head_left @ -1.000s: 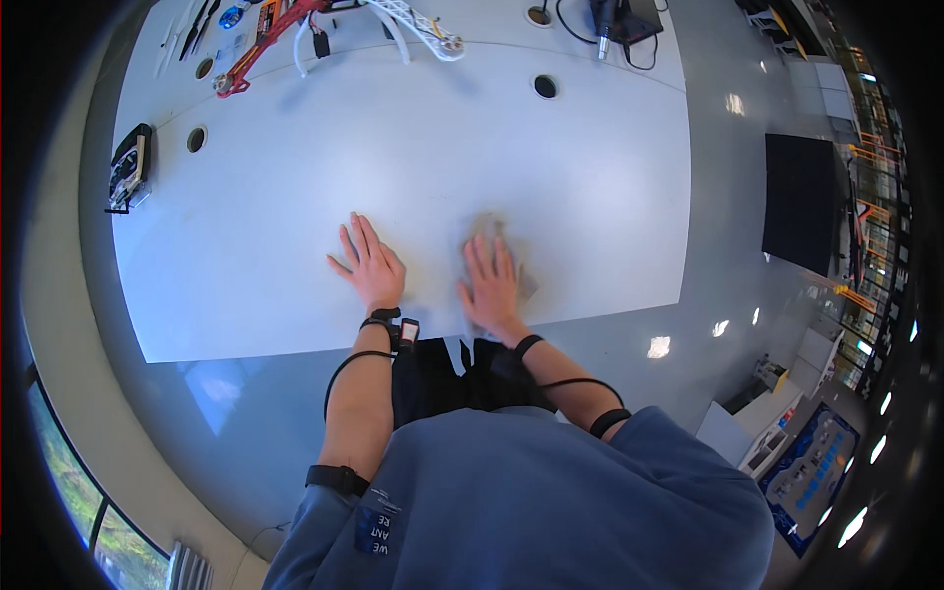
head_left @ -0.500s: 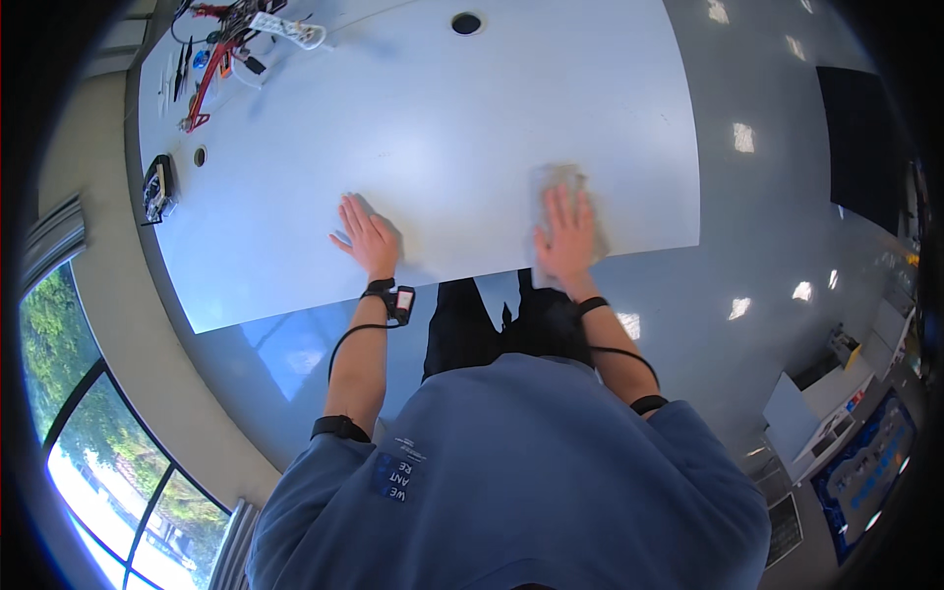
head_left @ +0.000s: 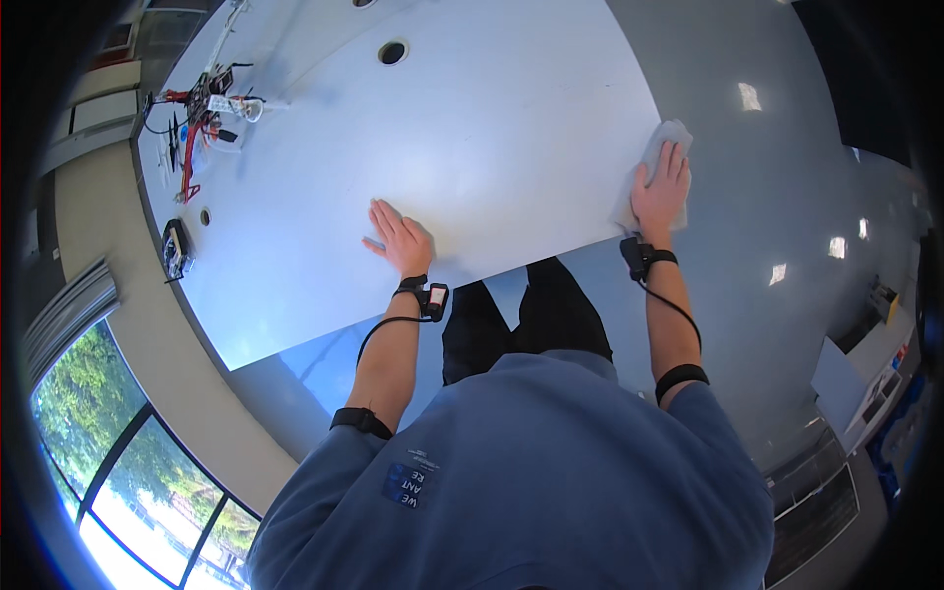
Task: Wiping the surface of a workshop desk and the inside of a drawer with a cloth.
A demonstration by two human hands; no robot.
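A light grey cloth (head_left: 673,133) lies under my right hand (head_left: 661,192) at the right edge of the white table (head_left: 492,157). That hand presses on it with fingers stretched out, and part of the cloth reaches past the table's edge. My left hand (head_left: 401,239) rests flat on the tabletop near the front edge, fingers extended and thumb apart, with nothing in it. Each wrist carries a small black device on a strap, with a cable running up the forearm.
At the table's far left stands a red, white and black drone frame (head_left: 205,113) with loose parts. A small black device (head_left: 175,250) sits by the left edge. Round holes (head_left: 392,52) pierce the tabletop. Windows (head_left: 147,472) are at lower left.
My right hand has moved right with the cloth, from the front of the table to its right edge. The left hand stays flat on the table. The whole view has shifted and turned.
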